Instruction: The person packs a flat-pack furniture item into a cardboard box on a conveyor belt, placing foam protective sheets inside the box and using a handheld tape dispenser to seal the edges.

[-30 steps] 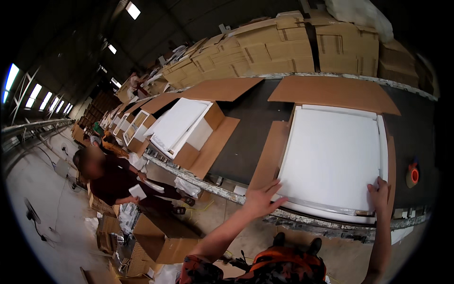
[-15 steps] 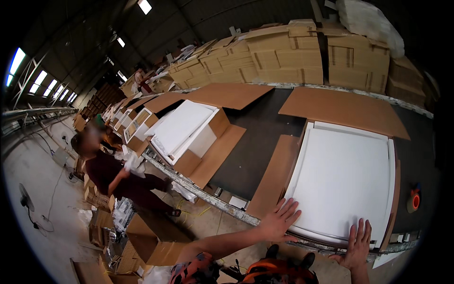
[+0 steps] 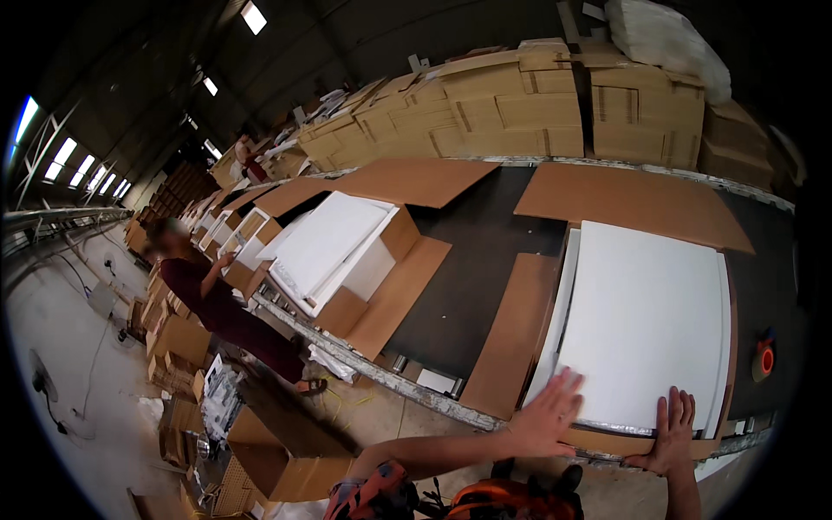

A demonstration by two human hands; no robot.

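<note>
A large flat white panel (image 3: 646,329) lies in an opened cardboard carton in front of me. My left hand (image 3: 548,419) rests at its near left corner, fingers spread. At the near right edge my right hand (image 3: 672,432) lies with fingers outstretched, touching the panel and the carton's rim. A dark gap runs along the panel's left side, next to a white strip (image 3: 555,334) inside the carton. The carton's far flap (image 3: 633,201) and left flap (image 3: 513,334) are folded outward. What lies beneath the panel is hidden.
The carton sits on a dark conveyor belt (image 3: 468,260) with a worn metal rail. A tape roll (image 3: 763,360) lies at right. Another open carton with white panels (image 3: 334,238) stands further left, near a person in dark red (image 3: 212,295). Stacked cartons (image 3: 511,108) line the far side.
The white panel has shifted right, widening the gap on its left. My left hand has moved right with it. The person at left has turned toward the conveyor, one arm reaching to it.
</note>
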